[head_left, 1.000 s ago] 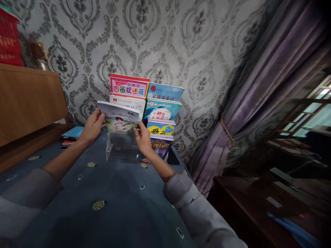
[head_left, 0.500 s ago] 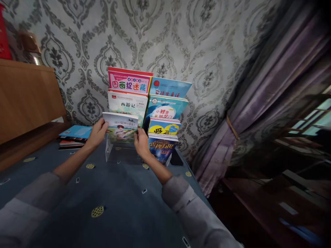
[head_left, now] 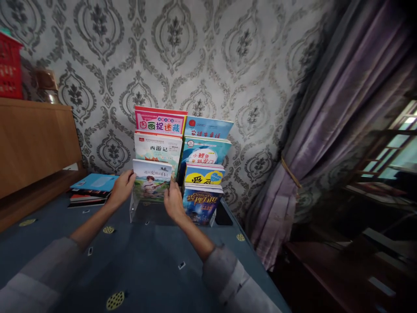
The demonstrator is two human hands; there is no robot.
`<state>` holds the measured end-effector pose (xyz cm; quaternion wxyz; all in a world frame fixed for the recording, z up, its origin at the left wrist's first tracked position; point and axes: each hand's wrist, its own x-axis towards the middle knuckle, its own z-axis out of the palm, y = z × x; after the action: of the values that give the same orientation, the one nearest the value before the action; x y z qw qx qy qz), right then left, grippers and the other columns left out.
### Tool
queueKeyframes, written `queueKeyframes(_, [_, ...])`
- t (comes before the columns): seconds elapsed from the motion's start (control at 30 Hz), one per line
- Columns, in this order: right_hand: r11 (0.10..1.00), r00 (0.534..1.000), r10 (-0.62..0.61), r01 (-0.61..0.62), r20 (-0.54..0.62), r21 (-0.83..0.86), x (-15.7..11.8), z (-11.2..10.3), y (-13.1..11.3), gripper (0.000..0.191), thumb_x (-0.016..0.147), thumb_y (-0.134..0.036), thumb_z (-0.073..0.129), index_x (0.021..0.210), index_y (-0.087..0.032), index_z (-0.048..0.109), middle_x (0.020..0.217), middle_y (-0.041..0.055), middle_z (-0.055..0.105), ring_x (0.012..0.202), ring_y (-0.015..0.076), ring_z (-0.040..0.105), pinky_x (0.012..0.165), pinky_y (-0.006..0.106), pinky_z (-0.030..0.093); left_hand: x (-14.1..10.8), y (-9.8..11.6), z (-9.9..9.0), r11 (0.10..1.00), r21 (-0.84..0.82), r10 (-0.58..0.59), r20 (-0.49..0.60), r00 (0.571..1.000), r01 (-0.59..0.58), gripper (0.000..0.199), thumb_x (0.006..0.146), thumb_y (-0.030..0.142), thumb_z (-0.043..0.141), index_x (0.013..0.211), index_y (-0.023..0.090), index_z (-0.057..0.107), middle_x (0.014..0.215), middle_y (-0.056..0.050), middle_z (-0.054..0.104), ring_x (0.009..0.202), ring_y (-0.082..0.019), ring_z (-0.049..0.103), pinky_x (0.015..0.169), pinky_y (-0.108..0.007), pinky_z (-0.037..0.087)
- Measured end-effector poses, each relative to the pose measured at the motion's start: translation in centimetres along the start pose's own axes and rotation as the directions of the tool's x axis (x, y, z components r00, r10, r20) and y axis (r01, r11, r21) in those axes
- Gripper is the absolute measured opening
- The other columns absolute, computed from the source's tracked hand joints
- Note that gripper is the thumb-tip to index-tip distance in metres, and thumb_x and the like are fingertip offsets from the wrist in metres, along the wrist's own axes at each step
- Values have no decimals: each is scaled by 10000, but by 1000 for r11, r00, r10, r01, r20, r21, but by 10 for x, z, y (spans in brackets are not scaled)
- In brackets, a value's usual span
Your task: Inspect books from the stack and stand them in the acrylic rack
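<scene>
Between my two hands stands a picture book (head_left: 151,180) with a cartoon child on its cover, leaning back in the left column of a clear acrylic book stand (head_left: 133,211). My left hand (head_left: 122,189) grips the book's left edge. My right hand (head_left: 174,201) closes on its right edge; its fingertips are hidden behind the book. Behind it rise a white book (head_left: 158,148) and a pink book (head_left: 161,123). In the right column several books are stacked in tiers, with a dark blue book (head_left: 200,204) at the front and a light blue book (head_left: 210,127) at the back.
Left of the stand lies a pile of books topped by a blue one (head_left: 94,182). A black flat object (head_left: 224,215) is by the table's right edge. A wooden cabinet (head_left: 35,139) bears a red basket (head_left: 10,67) and a jar (head_left: 48,87). A purple curtain (head_left: 276,217) hangs at right.
The picture book has tilted upright against the books behind, so its cover now faces me more fully. Both hands keep their hold. The view has tipped upward, putting the scene lower.
</scene>
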<state>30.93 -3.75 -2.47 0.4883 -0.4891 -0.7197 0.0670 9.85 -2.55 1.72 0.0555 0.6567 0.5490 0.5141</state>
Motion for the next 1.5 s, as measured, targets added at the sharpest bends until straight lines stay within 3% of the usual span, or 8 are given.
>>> queueKeyframes(0.2, [997, 1000, 11, -9, 21, -74, 9, 1, 0, 622, 922, -115, 392, 1534, -8, 381, 1317, 265, 610, 1251, 327, 581, 1099, 490, 458, 8, 4, 2, 995, 96, -7, -31, 1000, 10, 305, 876, 436, 418, 832, 214, 622, 802, -67, 689, 817, -270, 640, 797, -362, 500])
queueKeyframes(0.63, [999, 999, -47, 46, -12, -19, -9, 0, -6, 743, 928, -98, 362, 1638, -74, 145, 1446, 240, 487, 1374, 314, 489, 1164, 507, 410, 11, 3, 0, 989, 151, 15, -11, 1000, -13, 266, 882, 423, 398, 759, 238, 544, 723, -30, 639, 749, -238, 609, 699, -321, 458])
queueKeyframes(0.83, [1000, 1000, -15, 15, 3, 19, -16, 7, -3, 680, 936, -120, 345, 1598, 1, 246, 1508, 271, 459, 1434, 329, 430, 1193, 524, 375, 6, 2, 4, 985, 167, 45, -30, 999, -39, 215, 879, 394, 401, 764, 242, 501, 791, -56, 635, 816, -251, 615, 775, -352, 481])
queueKeyframes(1.17, [999, 999, 32, -32, 14, 33, -9, 5, 0, 625, 952, -150, 374, 1560, -7, 358, 1528, 245, 490, 1449, 313, 447, 1220, 493, 342, 4, -4, 7, 973, 221, 76, -28, 997, -68, 215, 924, 342, 396, 787, 233, 520, 776, -56, 606, 811, -255, 626, 798, -367, 513])
queueKeyframes(1.23, [999, 1000, 10, -11, 13, 52, -10, 5, 1, 617, 960, -156, 370, 1563, -22, 362, 1525, 233, 499, 1456, 306, 443, 1220, 496, 346, 3, -3, 6, 969, 235, 87, -25, 996, -79, 223, 937, 331, 395, 859, 212, 567, 809, -68, 621, 836, -264, 634, 811, -377, 523])
queueKeyframes(1.3, [997, 1000, -13, 12, 7, 70, -11, 4, 4, 620, 957, -156, 374, 1564, -33, 361, 1527, 225, 503, 1450, 303, 452, 1219, 510, 349, 1, 2, 2, 965, 247, 104, -40, 994, -91, 256, 940, 340, 438, 1050, 176, 600, 942, -99, 649, 951, -288, 638, 872, -405, 527])
queueKeyframes(1.4, [996, 999, -33, 33, -5, 86, -12, 3, 7, 623, 945, -154, 385, 1553, -18, 375, 1536, 235, 491, 1443, 308, 461, 1223, 513, 344, -3, 16, -6, 910, 370, 222, -60, 973, -185, 536, 940, 338, 525, 1434, 146, 445, 1238, -164, 596, 1205, -339, 558, 983, -462, 507])
queueKeyframes(1.5, [993, 999, -51, 51, -9, 103, -11, 1, 10, 617, 941, -164, 409, 1546, -43, 402, 1516, 213, 519, 1435, 306, 472, 1215, 494, 365, -3, 35, -14, 790, 550, 310, 22, 951, -270, 619, 961, 297, 537, 1547, 200, 365, 1337, -185, 531, 1264, -364, 520, 941, -469, 543])
